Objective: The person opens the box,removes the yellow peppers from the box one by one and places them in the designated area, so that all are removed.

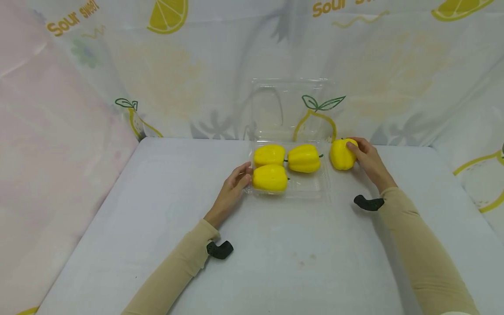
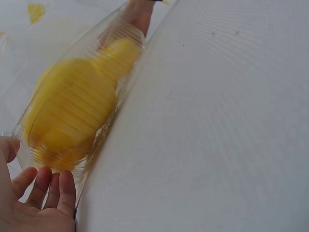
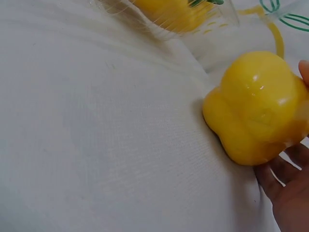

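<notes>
A clear plastic clamshell box (image 1: 309, 186) sits on the white table with its lid (image 1: 271, 109) raised at the back. Three yellow bell peppers lie inside: one at back left (image 1: 269, 155), one at front left (image 1: 270, 178), one at back right (image 1: 304, 158). My left hand (image 1: 234, 186) touches the box's left side from outside, fingers loosely extended. To the right of the box, my right hand (image 1: 370, 162) holds another yellow bell pepper (image 3: 256, 108) between thumb and fingers, low over or on the table; whether it touches is unclear.
A white curtain (image 1: 220, 65) printed with lemons hangs behind the table, close to the raised lid. A pinkish cloth (image 1: 51, 144) borders the left side. Black curved devices are worn on the left wrist (image 1: 220, 250) and the right wrist (image 1: 368, 203).
</notes>
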`<state>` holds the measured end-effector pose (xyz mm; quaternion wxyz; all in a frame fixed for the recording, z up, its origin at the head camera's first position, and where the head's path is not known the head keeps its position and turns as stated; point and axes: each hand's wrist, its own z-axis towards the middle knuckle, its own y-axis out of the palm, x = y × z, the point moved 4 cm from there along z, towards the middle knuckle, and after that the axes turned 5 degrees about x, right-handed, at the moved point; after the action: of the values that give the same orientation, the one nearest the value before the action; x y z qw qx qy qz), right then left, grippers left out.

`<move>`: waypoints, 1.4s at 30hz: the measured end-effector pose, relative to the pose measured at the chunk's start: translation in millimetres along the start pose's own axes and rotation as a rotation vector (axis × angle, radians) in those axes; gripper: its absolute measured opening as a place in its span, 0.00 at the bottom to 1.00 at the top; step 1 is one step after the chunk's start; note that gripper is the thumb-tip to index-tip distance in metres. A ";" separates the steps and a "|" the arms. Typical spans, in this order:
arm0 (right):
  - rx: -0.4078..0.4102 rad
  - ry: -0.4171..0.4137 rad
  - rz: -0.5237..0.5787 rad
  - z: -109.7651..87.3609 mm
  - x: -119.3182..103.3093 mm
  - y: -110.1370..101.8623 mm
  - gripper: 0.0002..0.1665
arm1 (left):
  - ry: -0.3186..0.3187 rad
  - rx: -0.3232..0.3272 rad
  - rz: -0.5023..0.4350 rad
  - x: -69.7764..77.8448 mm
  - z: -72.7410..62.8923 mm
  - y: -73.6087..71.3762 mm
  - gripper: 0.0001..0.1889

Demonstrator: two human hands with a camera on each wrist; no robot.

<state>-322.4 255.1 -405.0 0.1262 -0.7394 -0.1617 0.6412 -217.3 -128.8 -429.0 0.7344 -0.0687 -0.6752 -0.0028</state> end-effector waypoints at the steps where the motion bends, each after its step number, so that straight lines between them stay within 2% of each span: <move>1: -0.001 -0.004 -0.001 -0.2 -0.3 0.2 0.47 | 0.002 0.000 0.003 0.4 -0.2 0.0 0.24; 8: -0.004 -0.007 -0.025 -0.9 0.5 1.0 0.49 | -0.015 -0.003 -0.002 -1.2 0.1 -0.3 0.25; 17: -0.016 -0.042 0.015 -2.8 2.0 0.8 0.45 | -0.070 -0.030 -0.037 0.1 1.2 0.1 0.25; 31: 0.004 -0.070 0.019 -1.5 0.1 1.1 0.45 | -0.003 0.001 0.001 -0.2 0.0 -1.8 0.25; 42: 0.025 -0.095 0.040 -2.0 2.2 -0.9 0.42 | -0.022 -0.005 -0.005 -0.1 -0.1 -0.5 0.24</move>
<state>-320.2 256.8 -406.4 0.1146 -0.7096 -0.1446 0.6800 -217.2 -129.4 -429.0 0.7269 -0.0689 -0.6832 -0.0054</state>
